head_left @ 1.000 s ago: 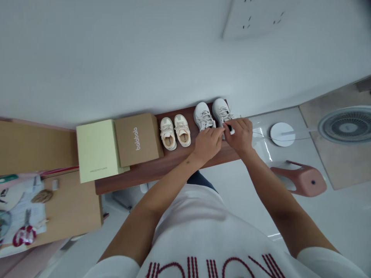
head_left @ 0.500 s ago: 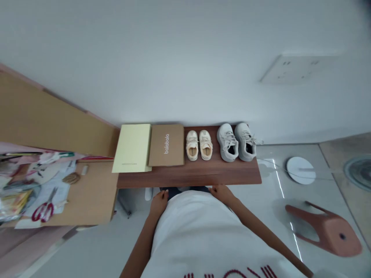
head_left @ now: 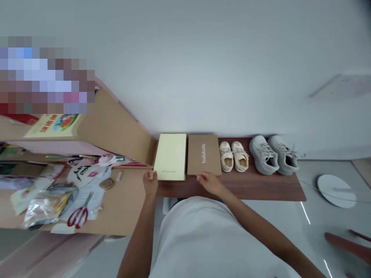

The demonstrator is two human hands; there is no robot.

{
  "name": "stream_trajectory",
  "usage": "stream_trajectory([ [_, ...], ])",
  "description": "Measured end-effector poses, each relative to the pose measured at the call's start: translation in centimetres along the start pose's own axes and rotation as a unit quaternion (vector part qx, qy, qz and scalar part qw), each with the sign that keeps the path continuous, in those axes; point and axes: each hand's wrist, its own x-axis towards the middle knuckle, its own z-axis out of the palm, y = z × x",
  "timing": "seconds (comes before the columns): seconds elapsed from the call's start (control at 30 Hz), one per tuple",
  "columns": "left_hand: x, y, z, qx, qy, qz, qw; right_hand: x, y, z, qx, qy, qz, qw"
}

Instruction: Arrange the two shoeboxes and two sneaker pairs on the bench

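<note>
A pale yellow shoebox (head_left: 170,156) lies on the narrow dark wood bench. My left hand (head_left: 150,183) is at its front left corner, thumb and fingers a little apart; whether it touches the box I cannot tell. To the right lies a brown shoebox (head_left: 204,155) marked "balabala". My right hand (head_left: 209,182) hovers by that box's front edge, its fingers loosely bent and pointing left towards the yellow box. Both lids are on. Beside the brown box stand small cream shoes (head_left: 233,156), then a larger pair of grey-white sneakers (head_left: 273,154).
On the left, a desk (head_left: 124,208) holds red-handled scissors (head_left: 79,214), papers and plastic packets. A wooden panel (head_left: 116,127) rises behind it. The wall (head_left: 220,77) backs the bench (head_left: 240,189). A stool (head_left: 348,243) and a white disc (head_left: 336,191) are on the floor at right.
Both hands have lifted from my lap and moved forward to the shoeboxes. My view has swung left, so the bench sits farther right and more of the desk shows.
</note>
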Motion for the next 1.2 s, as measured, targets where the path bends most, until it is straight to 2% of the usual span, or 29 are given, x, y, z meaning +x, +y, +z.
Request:
stream_trajectory([
  [0.1, 3.2, 0.3, 0.4, -0.041, -0.076, -0.028, 0.996, 3.0, -3.4, 6.9, 0.068, -0.028, 0.079, 0.994],
  [0.17, 4.0, -0.1, 0.8, -0.068, -0.142, -0.06, 0.986, 4.5, -4.4, 10.1, 0.13, 0.01, 0.124, 0.984],
  [0.27, 4.2, -1.3, 0.0, -0.139, -0.253, -0.141, 0.947, 5.5, -4.0, 12.7, 0.192, 0.096, 0.165, 0.963],
  [0.33, 4.2, -2.1, -1.7, -0.164, -0.302, -0.141, 0.928, 5.5, -3.2, 13.5, 0.239, 0.112, 0.177, 0.948],
  [0.37, 4.1, -2.5, -2.9, -0.164, -0.313, -0.117, 0.928, 5.3, -2.8, 13.9, 0.278, 0.106, 0.182, 0.937],
  [0.43, 3.4, -2.9, -5.1, -0.132, -0.309, -0.027, 0.941, 5.1, -2.4, 14.7, 0.373, 0.073, 0.195, 0.904],
  [0.5, 1.9, -3.1, -6.8, -0.059, -0.266, 0.083, 0.959, 5.1, -2.8, 15.5, 0.436, 0.048, 0.223, 0.87],
  [0.57, -0.3, -3.0, -7.5, 0.015, -0.224, 0.169, 0.96, 5.1, -3.7, 15.9, 0.459, 0.039, 0.242, 0.854],
  [0.63, -2.4, -2.8, -7.5, 0.033, -0.222, 0.237, 0.945, 5.0, -4.7, 15.8, 0.488, 0.02, 0.229, 0.842],
  [0.77, -4.5, -2.3, -6.1, 0.1, -0.259, 0.375, 0.885, 5.1, -5.9, 14.6, 0.554, -0.041, 0.178, 0.812],
  [0.83, -4.7, -1.9, -4.9, 0.138, -0.27, 0.401, 0.864, 5.7, -6.0, 14.2, 0.55, -0.016, 0.187, 0.814],
  [0.93, -4.7, -1.4, -2.6, 0.178, -0.312, 0.404, 0.842, 6.7, -5.8, 14.3, 0.489, 0.068, 0.205, 0.845],
  [1.03, -4.6, -1.3, -0.5, 0.196, -0.363, 0.381, 0.827, 6.2, -5.1, 14.1, 0.432, 0.106, 0.204, 0.872],
  [1.13, -4.6, -1.3, 1.2, 0.167, -0.392, 0.354, 0.832, 3.6, -3.2, 12.1, 0.326, 0.156, 0.144, 0.921],
  [1.17, -4.7, -1.2, 1.9, 0.142, -0.401, 0.341, 0.838, 2.5, -2.3, 10.9, 0.258, 0.198, 0.108, 0.94],
  [1.2, -4.8, -1.0, 2.7, 0.116, -0.41, 0.319, 0.847, 1.5, -1.4, 9.5, 0.191, 0.248, 0.081, 0.946],
])
